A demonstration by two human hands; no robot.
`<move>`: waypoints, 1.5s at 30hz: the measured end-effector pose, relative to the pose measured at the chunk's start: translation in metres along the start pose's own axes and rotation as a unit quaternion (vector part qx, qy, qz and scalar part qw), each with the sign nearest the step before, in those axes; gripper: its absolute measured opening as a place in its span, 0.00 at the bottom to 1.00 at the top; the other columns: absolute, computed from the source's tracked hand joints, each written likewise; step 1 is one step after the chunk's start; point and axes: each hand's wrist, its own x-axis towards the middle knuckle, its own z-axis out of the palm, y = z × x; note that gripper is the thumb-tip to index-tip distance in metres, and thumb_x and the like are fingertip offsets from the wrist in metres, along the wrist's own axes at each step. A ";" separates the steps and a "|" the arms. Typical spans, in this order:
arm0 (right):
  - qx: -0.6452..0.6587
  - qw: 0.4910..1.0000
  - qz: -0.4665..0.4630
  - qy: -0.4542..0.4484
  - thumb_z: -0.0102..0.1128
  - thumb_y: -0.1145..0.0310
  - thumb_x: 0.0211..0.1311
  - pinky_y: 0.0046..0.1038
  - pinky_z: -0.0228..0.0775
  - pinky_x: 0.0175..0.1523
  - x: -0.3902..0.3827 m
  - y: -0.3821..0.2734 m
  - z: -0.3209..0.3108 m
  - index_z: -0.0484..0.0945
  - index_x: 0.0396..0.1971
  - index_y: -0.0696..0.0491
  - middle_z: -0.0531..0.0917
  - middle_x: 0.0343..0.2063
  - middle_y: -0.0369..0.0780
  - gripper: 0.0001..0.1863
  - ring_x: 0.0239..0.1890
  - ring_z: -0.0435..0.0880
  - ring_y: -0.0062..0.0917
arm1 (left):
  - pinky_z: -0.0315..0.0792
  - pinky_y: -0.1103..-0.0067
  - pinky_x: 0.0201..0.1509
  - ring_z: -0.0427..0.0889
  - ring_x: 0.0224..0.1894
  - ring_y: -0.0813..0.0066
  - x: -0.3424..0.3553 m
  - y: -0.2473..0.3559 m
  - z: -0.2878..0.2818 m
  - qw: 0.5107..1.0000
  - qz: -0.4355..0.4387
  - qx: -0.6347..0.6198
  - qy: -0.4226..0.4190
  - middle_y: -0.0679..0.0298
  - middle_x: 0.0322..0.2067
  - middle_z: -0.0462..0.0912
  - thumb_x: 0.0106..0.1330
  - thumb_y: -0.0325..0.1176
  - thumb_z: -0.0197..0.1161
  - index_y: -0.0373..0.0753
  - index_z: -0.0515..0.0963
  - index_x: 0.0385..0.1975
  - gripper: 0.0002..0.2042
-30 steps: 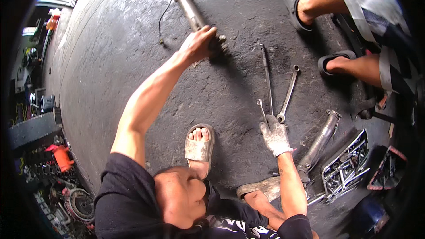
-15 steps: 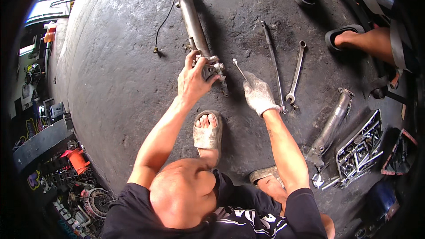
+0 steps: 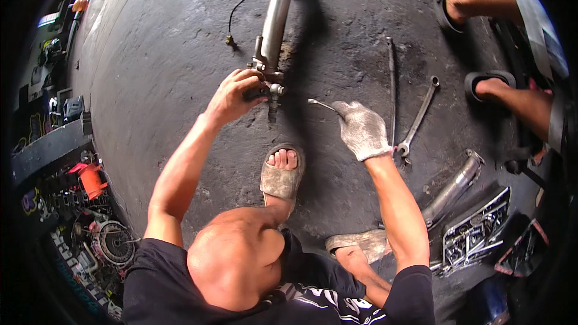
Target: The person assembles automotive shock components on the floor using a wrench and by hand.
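Note:
My bare left hand point(image 3: 232, 97) is closed around the dark bracket at the lower end of a silver tubular leg point(image 3: 276, 21), which looks like a motorcycle fork leg. The tube runs away from me to the top edge, where its far end is partly cut off. A thin black cable point(image 3: 235, 9) with a small connector hangs beside it. In a white knitted glove, my right hand point(image 3: 363, 131) grips a small wrench point(image 3: 321, 104). The wrench's bright tip points left toward the bracket, apart from it. The glove hides its other end.
A long bar-like tool point(image 3: 392, 87) and a combination wrench point(image 3: 419, 114) lie on the dark floor to the right. Farther right are a second metal tube point(image 3: 454, 186) and a tray point(image 3: 447, 247) of sockets and wrenches. Another person's feet point(image 3: 457, 6) stand at upper right. Parts crowd the left edge.
The tube's far end has swung right and up, and its shadow now falls farther from it. My left hand has shifted a little left with the bracket. The small wrench lies flatter in my right hand.

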 end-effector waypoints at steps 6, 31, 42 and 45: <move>-0.105 0.991 -0.070 -0.047 0.56 0.69 0.67 0.45 0.82 0.40 0.062 -0.033 0.030 0.84 0.40 0.48 0.85 0.32 0.45 0.08 0.37 0.89 0.42 | 0.80 0.71 0.54 0.82 0.54 0.69 -0.051 0.048 0.060 0.863 -0.368 -0.124 0.322 0.57 0.56 0.81 0.57 0.42 0.84 0.34 0.75 0.57 0.33; -0.090 0.994 -0.065 -0.003 0.59 0.64 0.69 0.44 0.81 0.36 0.074 -0.035 0.071 0.79 0.36 0.51 0.83 0.30 0.45 0.07 0.32 0.87 0.42 | 0.74 0.78 0.32 0.81 0.27 0.78 -0.019 0.054 0.100 0.668 -0.511 -0.539 0.035 0.68 0.27 0.82 0.67 0.40 0.75 0.35 0.80 0.36 0.14; -0.135 0.987 -0.085 0.019 0.58 0.64 0.70 0.42 0.79 0.33 0.072 -0.029 0.066 0.79 0.36 0.48 0.82 0.26 0.41 0.05 0.30 0.86 0.38 | 0.67 0.77 0.21 0.72 0.18 0.79 -0.011 0.065 0.098 0.612 -0.510 -0.603 0.032 0.71 0.18 0.71 0.69 0.36 0.73 0.41 0.74 0.27 0.14; -0.147 0.984 -0.093 0.050 0.62 0.61 0.67 0.42 0.78 0.32 0.075 -0.027 0.040 0.79 0.35 0.48 0.81 0.26 0.40 0.07 0.30 0.86 0.37 | 0.67 0.75 0.21 0.71 0.17 0.77 0.005 0.089 0.078 0.589 -0.498 -0.634 0.058 0.71 0.17 0.69 0.69 0.37 0.72 0.42 0.72 0.25 0.15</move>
